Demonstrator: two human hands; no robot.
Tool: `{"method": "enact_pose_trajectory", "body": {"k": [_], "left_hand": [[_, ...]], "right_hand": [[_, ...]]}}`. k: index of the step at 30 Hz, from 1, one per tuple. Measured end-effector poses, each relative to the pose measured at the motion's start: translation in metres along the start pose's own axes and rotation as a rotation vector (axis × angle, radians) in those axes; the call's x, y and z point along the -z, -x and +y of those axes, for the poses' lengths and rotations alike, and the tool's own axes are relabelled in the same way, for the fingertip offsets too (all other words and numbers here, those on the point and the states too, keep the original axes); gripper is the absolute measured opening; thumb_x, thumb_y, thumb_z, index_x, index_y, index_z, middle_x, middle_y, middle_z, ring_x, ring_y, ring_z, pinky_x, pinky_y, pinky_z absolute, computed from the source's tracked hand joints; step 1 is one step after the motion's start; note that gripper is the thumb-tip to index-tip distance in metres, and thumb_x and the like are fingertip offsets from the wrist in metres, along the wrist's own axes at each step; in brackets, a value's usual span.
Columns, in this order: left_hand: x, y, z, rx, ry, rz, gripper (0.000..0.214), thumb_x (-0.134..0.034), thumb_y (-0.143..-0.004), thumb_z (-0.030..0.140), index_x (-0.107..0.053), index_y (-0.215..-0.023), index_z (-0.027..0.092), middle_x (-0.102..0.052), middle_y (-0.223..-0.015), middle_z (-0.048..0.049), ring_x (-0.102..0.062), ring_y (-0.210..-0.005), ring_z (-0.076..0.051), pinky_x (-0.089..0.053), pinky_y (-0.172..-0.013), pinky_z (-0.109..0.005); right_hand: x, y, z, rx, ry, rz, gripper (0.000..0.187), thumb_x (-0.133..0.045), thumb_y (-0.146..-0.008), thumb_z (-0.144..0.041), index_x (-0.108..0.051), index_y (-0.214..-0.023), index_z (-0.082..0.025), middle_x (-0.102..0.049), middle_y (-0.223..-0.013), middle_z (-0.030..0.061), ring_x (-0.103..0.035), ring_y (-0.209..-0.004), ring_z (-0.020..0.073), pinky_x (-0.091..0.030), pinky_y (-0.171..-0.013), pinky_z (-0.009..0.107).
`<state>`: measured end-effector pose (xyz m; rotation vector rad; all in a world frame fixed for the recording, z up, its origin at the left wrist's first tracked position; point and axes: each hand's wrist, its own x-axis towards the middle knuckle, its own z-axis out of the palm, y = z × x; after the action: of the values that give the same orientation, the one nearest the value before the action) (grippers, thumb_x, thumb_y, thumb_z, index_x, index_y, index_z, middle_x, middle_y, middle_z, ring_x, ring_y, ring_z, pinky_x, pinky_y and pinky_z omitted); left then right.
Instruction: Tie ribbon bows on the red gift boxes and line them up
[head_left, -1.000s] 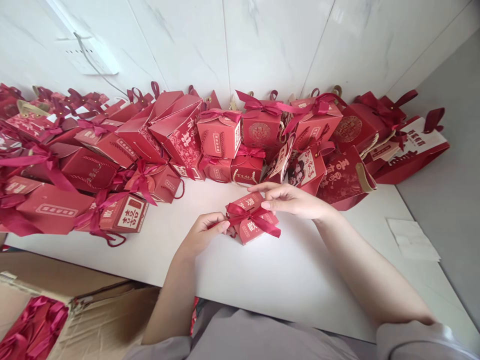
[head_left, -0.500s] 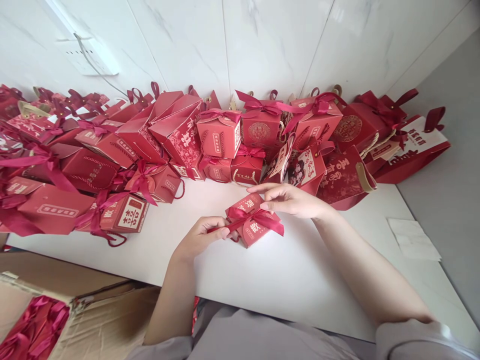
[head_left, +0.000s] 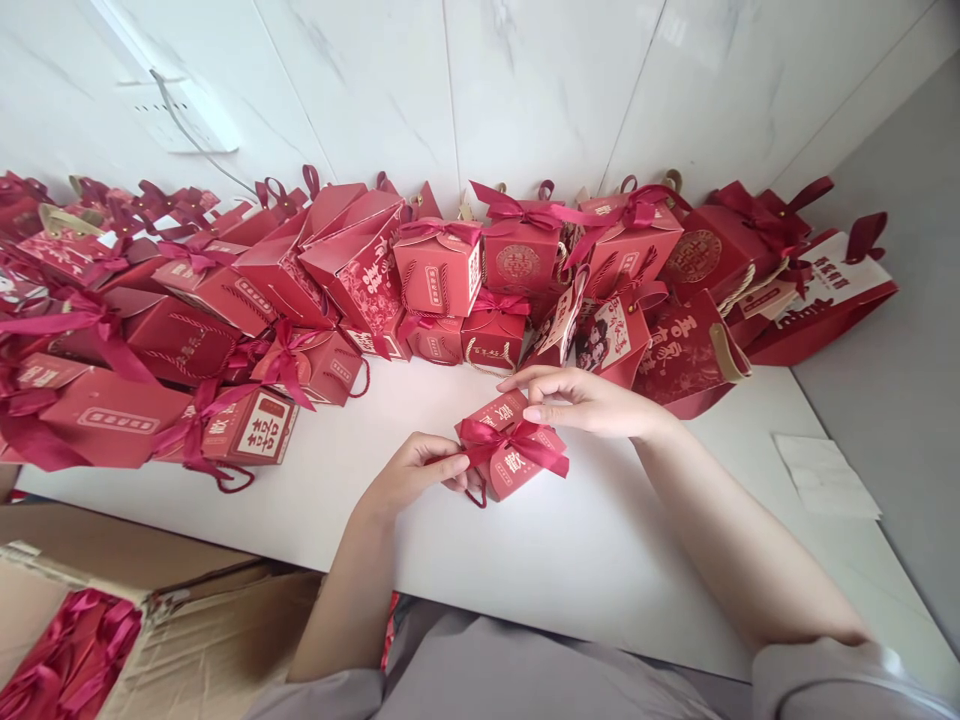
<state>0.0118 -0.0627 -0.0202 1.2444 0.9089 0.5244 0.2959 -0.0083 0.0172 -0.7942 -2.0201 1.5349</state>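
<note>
A small red gift box (head_left: 517, 482) with gold characters lies on the white table in front of me. Across its top is a dark red satin ribbon (head_left: 499, 440) tied in a bow, and a twisted red cord hangs at its left side. My left hand (head_left: 420, 468) is closed at the box's left, pinching a ribbon end between thumb and fingers. From the right, my right hand (head_left: 585, 402) reaches over the box's far side. Its thumb presses at the bow's right loop, while the index finger arches over the back edge. The tips of its other fingers are hidden.
Red gift boxes (head_left: 439, 265) with bows and cords are stacked along the tiled wall. A cardboard carton (head_left: 217, 640) holding more red ribboned boxes stands at lower left. A white paper napkin (head_left: 825, 475) lies on the table (head_left: 600, 560) at right, near a grey wall.
The bow's loops look fuller and more spread than before. The box and my left hand have shifted slightly to the right; my right hand has barely moved.
</note>
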Motion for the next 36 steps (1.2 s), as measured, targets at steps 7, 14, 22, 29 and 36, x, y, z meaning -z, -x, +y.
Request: {"method": "enact_pose_trajectory", "body": {"k": [7,14,22,29,36], "left_hand": [[0.002,-0.004,-0.006,-0.159,-0.023,0.264,0.034,-0.066,-0.087,0.041,-0.066,-0.065,0.015,-0.068,-0.08,-0.0063,-0.063,-0.077,-0.018,-0.051,-0.074,-0.029],[0.009,-0.005,-0.008,-0.246,-0.073,0.374,0.035,-0.066,-0.087,0.038,-0.065,-0.06,0.016,-0.065,-0.095,-0.0074,-0.061,-0.089,-0.02,-0.046,-0.082,-0.03],[0.009,0.002,0.003,-0.171,-0.197,0.29,0.032,-0.064,-0.088,0.038,-0.068,-0.064,0.017,-0.064,-0.099,-0.0071,-0.06,-0.092,-0.02,-0.045,-0.083,-0.03],[0.01,0.002,0.004,-0.213,-0.242,0.207,0.031,-0.064,-0.09,0.035,-0.072,-0.064,0.018,-0.065,-0.098,-0.0072,-0.061,-0.101,-0.021,-0.045,-0.089,-0.029],[0.01,0.001,-0.001,-0.221,-0.181,0.005,0.029,-0.062,-0.09,0.039,-0.077,-0.08,0.017,-0.067,-0.091,-0.0091,-0.065,-0.088,-0.022,-0.05,-0.083,-0.032]], "right_hand": [[0.0,0.001,0.0,-0.025,0.022,0.062,0.042,-0.062,-0.091,-0.051,-0.052,-0.065,-0.019,-0.06,-0.131,0.0068,-0.058,-0.117,0.0257,-0.042,-0.1,0.039],[-0.004,-0.003,0.005,-0.055,-0.04,0.002,0.038,-0.065,-0.088,-0.054,-0.062,-0.072,-0.02,-0.06,-0.132,0.0054,-0.058,-0.117,0.0268,-0.046,-0.098,0.04],[-0.001,-0.004,0.008,-0.082,0.0,0.034,0.04,-0.065,-0.088,-0.053,-0.059,-0.069,-0.019,-0.065,-0.117,0.0052,-0.062,-0.104,0.0237,-0.046,-0.093,0.037],[-0.003,-0.005,0.014,-0.047,0.029,0.063,0.035,-0.068,-0.086,-0.042,-0.055,-0.063,-0.019,-0.066,-0.119,0.0059,-0.063,-0.107,0.0253,-0.046,-0.095,0.04],[-0.003,-0.001,0.003,-0.05,0.002,0.064,0.032,-0.063,-0.091,-0.047,-0.068,-0.074,-0.019,-0.063,-0.128,0.0063,-0.06,-0.116,0.0258,-0.044,-0.1,0.04]]}}
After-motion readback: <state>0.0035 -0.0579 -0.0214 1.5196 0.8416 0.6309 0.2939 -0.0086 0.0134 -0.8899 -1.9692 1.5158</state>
